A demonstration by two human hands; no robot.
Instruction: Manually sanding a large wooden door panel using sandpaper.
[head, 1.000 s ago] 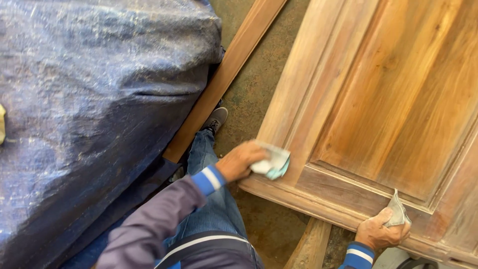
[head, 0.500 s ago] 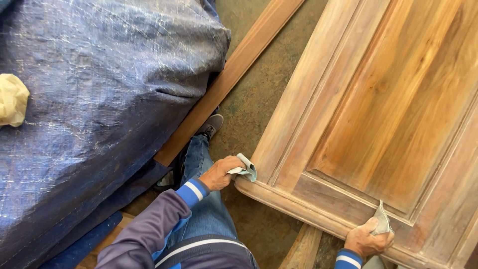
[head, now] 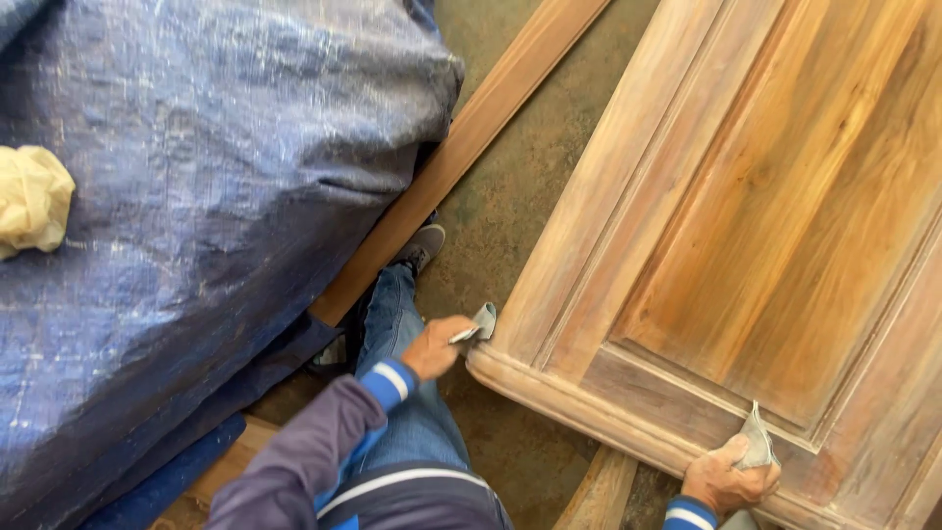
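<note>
A large panelled wooden door lies flat across the right side. My left hand pinches a folded piece of sandpaper against the door's outer left edge near the corner. At the lower right, my right hand grips another folded grey piece of sandpaper and rests on the door's bottom rail, beside the moulding of the inset panel.
A big blue tarp covers a bulky heap on the left, with a crumpled yellow cloth on it. A long wooden plank lies on the floor between tarp and door. My leg and shoe stand there. A wooden support shows under the door.
My left hand slid off the door's face down to its outer edge at the corner, the sandpaper folding tighter. My right hand stayed on the bottom rail. The view shifted, revealing the yellow cloth.
</note>
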